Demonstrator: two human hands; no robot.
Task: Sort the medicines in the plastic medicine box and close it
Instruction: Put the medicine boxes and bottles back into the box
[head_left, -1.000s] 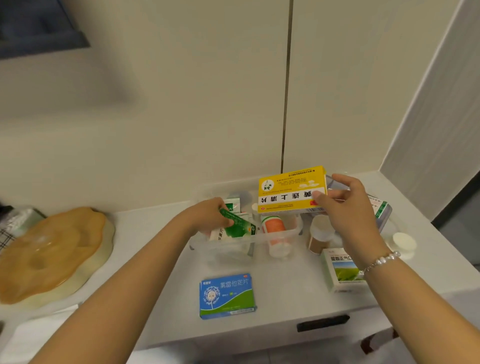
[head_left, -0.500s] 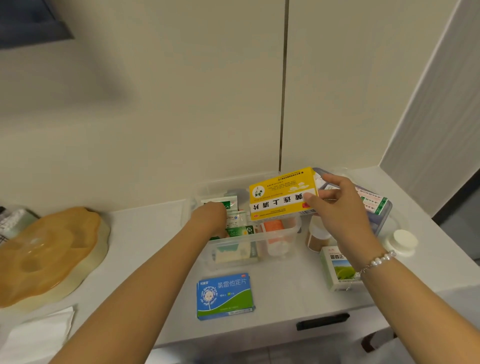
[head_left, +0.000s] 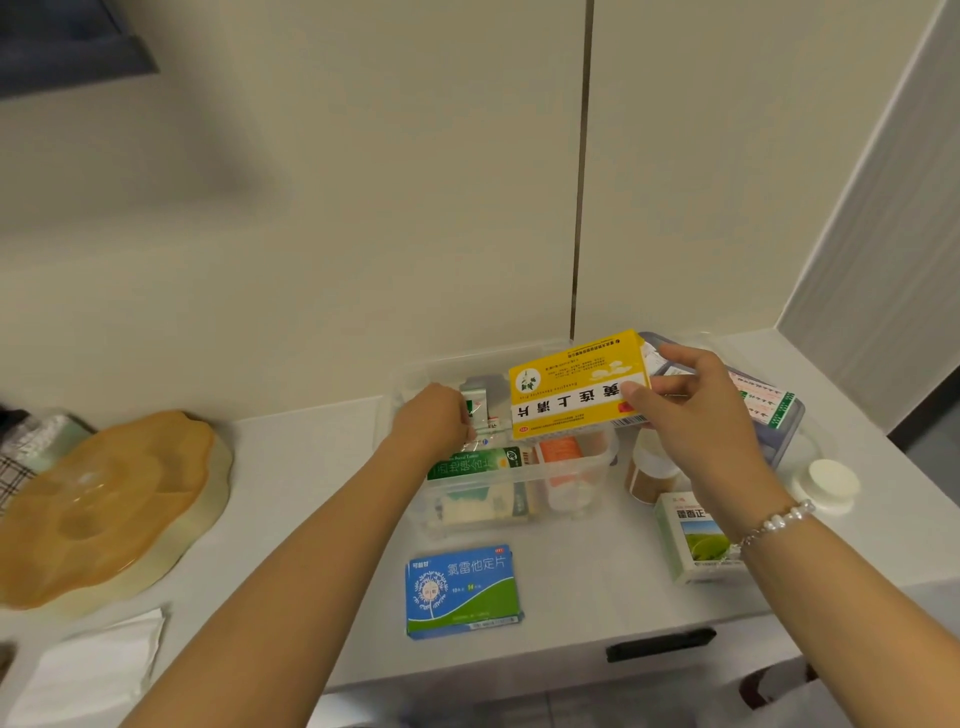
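Above the clear box's (head_left: 576, 470) rim, right hand (head_left: 696, 415) pinches yellow carton (head_left: 576, 387) — left hand (head_left: 434, 421) (inside) grips a green-white packet (head_left: 475, 405).

Medicine box (head_left: 576, 470): clear plastic, smooth, slightly glossy walls.
Yellow carton (head_left: 576, 387): printed cardboard, smooth, low sheen.
Blue-green carton (head_left: 462, 592), near front edge of worktop (head_left: 582, 587): printed cardboard, satin finish.
White-green carton (head_left: 685, 540), toward right front of worktop: cardboard, smooth.
Worktop: white, smooth, matt.
Bottle cap (head_left: 831, 480), near right edge: white plastic, matt.
Amber cover (head_left: 98, 499), left end of worktop: translucent plastic, glossy.
Napkin (head_left: 88, 665), front left corner: white paper, matt.
Bracelet (head_left: 774, 522): pearl-like beads, glossy.
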